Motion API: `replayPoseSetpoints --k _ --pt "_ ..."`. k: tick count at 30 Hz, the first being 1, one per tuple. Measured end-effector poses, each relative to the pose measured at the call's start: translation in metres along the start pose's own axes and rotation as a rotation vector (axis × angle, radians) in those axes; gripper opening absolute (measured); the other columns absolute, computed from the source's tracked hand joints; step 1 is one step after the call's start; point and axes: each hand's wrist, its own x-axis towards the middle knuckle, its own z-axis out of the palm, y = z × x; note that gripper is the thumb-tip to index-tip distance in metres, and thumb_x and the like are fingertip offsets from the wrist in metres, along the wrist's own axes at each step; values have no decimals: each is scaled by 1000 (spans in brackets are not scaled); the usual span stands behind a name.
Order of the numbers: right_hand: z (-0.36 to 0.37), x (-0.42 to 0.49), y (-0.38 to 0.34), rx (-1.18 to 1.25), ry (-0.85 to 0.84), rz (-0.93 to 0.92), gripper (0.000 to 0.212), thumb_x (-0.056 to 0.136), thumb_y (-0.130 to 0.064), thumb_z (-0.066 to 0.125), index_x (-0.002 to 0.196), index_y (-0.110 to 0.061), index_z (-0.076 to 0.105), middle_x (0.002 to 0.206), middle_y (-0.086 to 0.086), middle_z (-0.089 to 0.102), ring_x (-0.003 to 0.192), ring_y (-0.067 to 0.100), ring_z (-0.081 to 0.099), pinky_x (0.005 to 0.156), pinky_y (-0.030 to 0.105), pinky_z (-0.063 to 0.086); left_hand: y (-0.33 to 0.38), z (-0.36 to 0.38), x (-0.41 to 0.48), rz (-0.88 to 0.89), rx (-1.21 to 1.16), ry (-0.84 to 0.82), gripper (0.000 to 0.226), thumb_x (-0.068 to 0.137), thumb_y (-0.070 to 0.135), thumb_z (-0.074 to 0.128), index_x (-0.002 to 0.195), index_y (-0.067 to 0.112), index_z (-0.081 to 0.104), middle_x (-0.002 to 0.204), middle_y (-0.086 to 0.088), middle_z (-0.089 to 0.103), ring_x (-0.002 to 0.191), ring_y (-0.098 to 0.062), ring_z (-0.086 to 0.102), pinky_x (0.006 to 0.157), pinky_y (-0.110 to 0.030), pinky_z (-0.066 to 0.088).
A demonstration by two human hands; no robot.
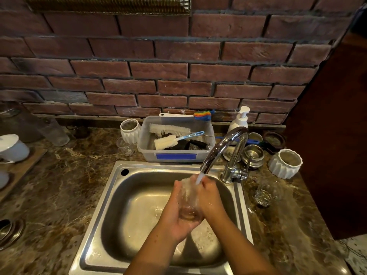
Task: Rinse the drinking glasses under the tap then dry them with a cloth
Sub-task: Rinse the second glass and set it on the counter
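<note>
Glass (188, 197) one is being rinsed: both hands hold it over the sink (139, 205), directly under the tap (220, 151), and the water (200, 176) falls on its upper part near the rim. The left hand (174, 213) cups it from the left and from below, with fingers curled round its wall. The right hand (210, 197) grips the other side, its fingers also closed on the glass. The glass is tilted, with its base toward the person. A second glass (265, 193) stands upright on the worktop (65, 175) just right of the sink; whether it is wet or only patterned is hard to tell. A small third glass (125, 145) stands behind the sink at the left, just beside a white pot (130, 130). The task seems to be in its early part: one glass is under the water, whether the others are already rinsed cannot be judged, and the drying is not yet begun. No cloth shows anywhere in view.
</note>
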Motion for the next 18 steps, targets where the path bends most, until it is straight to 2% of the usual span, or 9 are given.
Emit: replayPoseSetpoints --k 2,3,5,7,9,13,16,18 --pt "4 -10 8 -214 -27 -154 32 82 -59 54 100 -33 59 94 -6 69 88 8 68 73 29 58 4 0 0 -17 -14 -36 65 86 58 68 127 6 68 117 -25 73 102 -42 73 80 -53 61" --pt "5 -13 8 -309 -12 -213 36 78 -62 51 99 -34 57 93 -7 67 85 5 67 70 28 57 7 2 -1 -38 -12 -54 65 87 58 68 125 5 69 118 -26 73 102 -42 73 80 -52 61" --pt "-1 -6 3 -355 60 -228 32 85 -58 52 84 -27 60 76 -3 68 69 7 67 63 32 57 8 4 -2 -84 8 -73 65 86 57 70 121 2 72 118 -26 72 102 -41 74 82 -51 62" --pt "-11 6 -4 -317 124 -145 40 95 -49 53 70 -21 64 59 0 66 58 12 65 57 30 51 5 8 -5 -85 60 -78 67 86 59 68 119 0 72 118 -25 73 103 -38 73 90 -46 59" --pt "-17 17 -10 -254 94 -79 40 98 -44 55 67 -23 65 54 -2 64 58 14 64 54 25 45 0 11 -5 -57 90 -77 69 89 62 63 118 0 72 111 -23 75 94 -34 73 83 -41 56" --pt "-19 26 -13 -417 23 -132 34 97 -48 55 72 -27 65 59 -5 63 57 9 61 55 25 44 -2 13 -4 -4 271 -6 72 89 69 56 116 3 68 104 -25 75 99 -37 67 79 -43 59" --pt "-20 18 -11 -528 97 -265 26 100 -39 55 79 -28 68 60 -9 60 54 -3 57 53 14 39 -2 14 -4 24 378 2 72 81 72 62 119 12 66 106 -19 78 106 -38 70 76 -42 62" --pt "-16 5 -10 -499 93 -302 25 100 -39 53 83 -26 67 69 -8 64 62 -2 61 59 20 47 -2 14 -1 56 358 9 71 76 72 65 119 15 67 106 -18 78 104 -37 72 78 -46 63"
